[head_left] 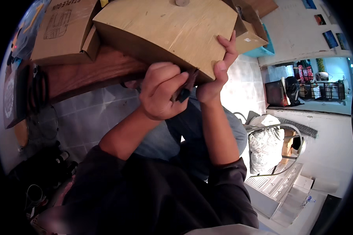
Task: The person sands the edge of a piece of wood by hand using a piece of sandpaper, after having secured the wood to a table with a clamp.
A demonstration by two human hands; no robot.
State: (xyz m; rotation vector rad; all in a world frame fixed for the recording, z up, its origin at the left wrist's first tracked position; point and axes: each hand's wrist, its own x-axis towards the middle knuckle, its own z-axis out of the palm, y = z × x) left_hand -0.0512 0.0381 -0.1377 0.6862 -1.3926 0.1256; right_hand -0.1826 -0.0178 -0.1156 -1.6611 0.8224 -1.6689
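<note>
A light wooden box with a bowed front and a small round knob on top rests on the reddish-brown wooden table. My left hand is closed in a fist around a dark tool, its tip against the box's near right corner. Most of this tool is hidden by my fingers, so its kind does not show. At the same corner, my right hand grips the box from the right, with the thumb on its edge and the fingers reaching up along its side.
Left of the box lies a brown cardboard package on the table. Behind to the right stand an open carton and a turquoise bin. A round-framed chair with a patterned cushion and white drawers are on the right.
</note>
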